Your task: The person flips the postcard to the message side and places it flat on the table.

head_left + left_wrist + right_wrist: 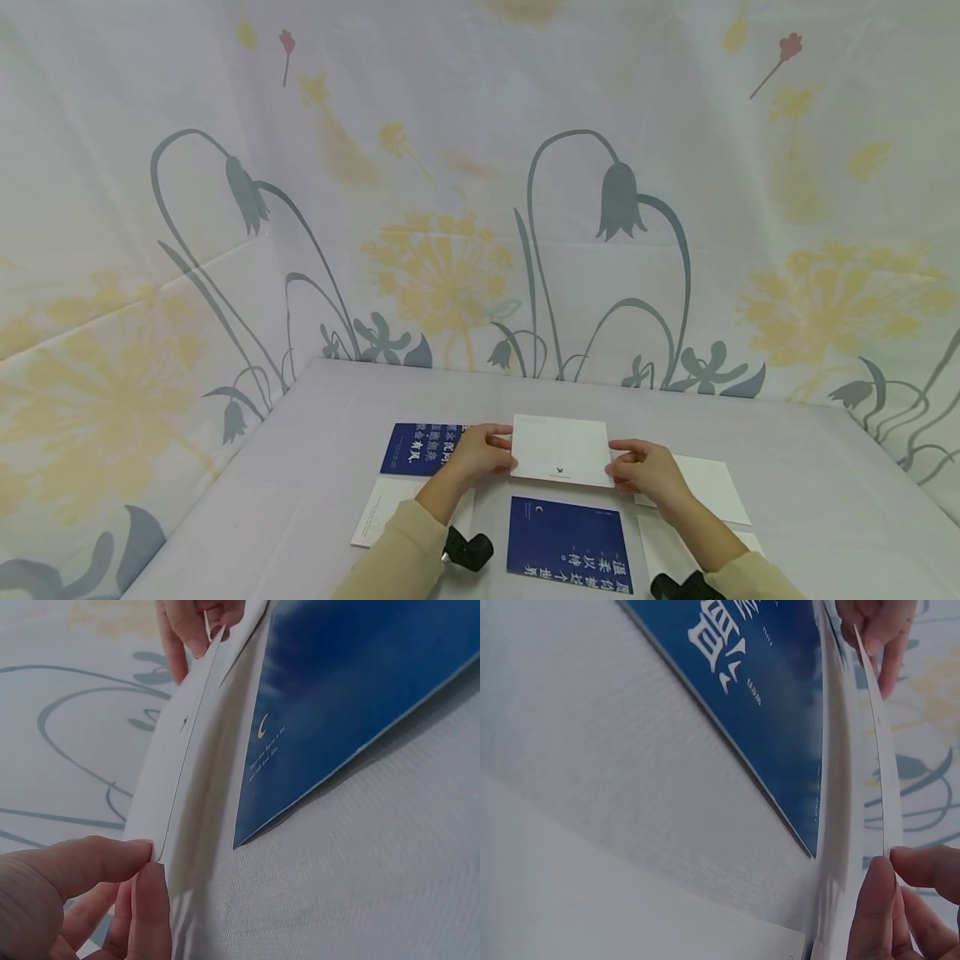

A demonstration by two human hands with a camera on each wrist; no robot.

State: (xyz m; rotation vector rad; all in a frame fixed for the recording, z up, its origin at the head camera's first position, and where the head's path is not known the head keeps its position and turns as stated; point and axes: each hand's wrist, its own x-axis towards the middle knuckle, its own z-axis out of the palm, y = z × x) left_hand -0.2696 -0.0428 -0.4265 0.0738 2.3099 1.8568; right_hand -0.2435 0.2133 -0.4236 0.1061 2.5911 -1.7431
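A white postcard (561,450), with a small dark mark near its lower edge, is held between both hands. My left hand (482,452) pinches its left edge between thumb and fingers. On the opposite edge, my right hand (647,472) pinches it in the same way. Both wrist views show the card (161,772) raised off the cloth and tilted, seen almost edge-on in the right wrist view. Just in front of it lies a dark blue postcard (566,542) with white characters and a yellow moon.
Left of the hands lie another blue postcard (408,448) and a white one (382,504), partly covered by the left arm. Two white cards (712,483) lie at the right, partly behind the right arm. A flower-patterned curtain (465,192) hangs behind the white-covered table (300,500).
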